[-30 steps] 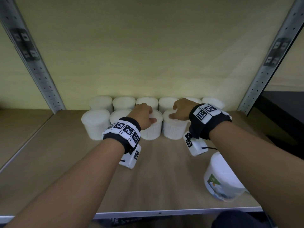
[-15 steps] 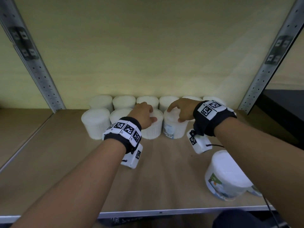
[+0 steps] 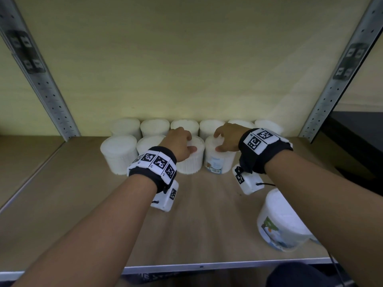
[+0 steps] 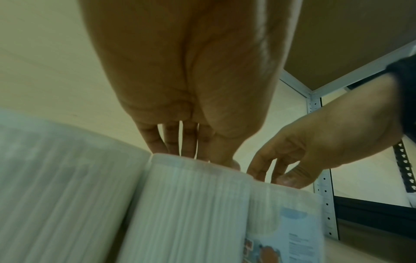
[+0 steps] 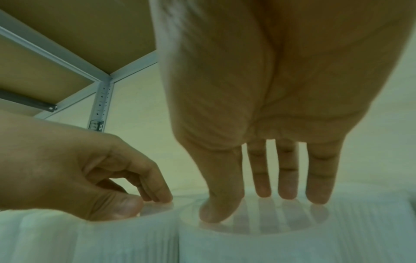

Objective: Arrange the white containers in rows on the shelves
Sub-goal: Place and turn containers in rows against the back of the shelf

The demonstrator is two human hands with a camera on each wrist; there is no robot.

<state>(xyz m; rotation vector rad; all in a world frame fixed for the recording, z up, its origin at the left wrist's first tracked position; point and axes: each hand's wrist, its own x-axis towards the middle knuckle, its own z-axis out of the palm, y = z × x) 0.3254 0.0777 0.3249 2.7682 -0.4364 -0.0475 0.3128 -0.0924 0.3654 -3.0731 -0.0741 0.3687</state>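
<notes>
On the pale wooden shelf board (image 3: pixel 207 220) the white ribbed plastic containers stand in two rows against the cream back wall (image 3: pixel 186 69): a back row of six (image 3: pixel 154 126) touching the wall, and in front of it a second row of four, packed side by side. The left hand (image 3: pixel 179 142) rests on top of the third container of the front row (image 3: pixel 191 164), with its fingers bent down over the far edge of the lid and the thumb lying across the top; the left wrist view shows the fingertips (image 4: pixel 180 151) set on the lid rim. The right hand (image 3: pixel 229 137) sits on the fourth container, the one with a blue and white printed label (image 3: pixel 216 164) facing outward; its fingers are curved over the lid and the thumb presses on the near edge, and in the right wrist view the thumb and fingers (image 5: pixel 286 188) are spread and touch the clear lid from above. The two containers stand touching each other. A larger-looking white tub with a picture label (image 3: pixel 279 226) lies near the front right of the shelf, well apart from the rows, partly hidden by the right forearm. Both wrists wear black bands with black-and-white square markers (image 3: pixel 157 162), with a small white camera box (image 3: pixel 165 197) under each. Grey perforated metal uprights (image 3: pixel 47 96) frame the shelf on both sides
</notes>
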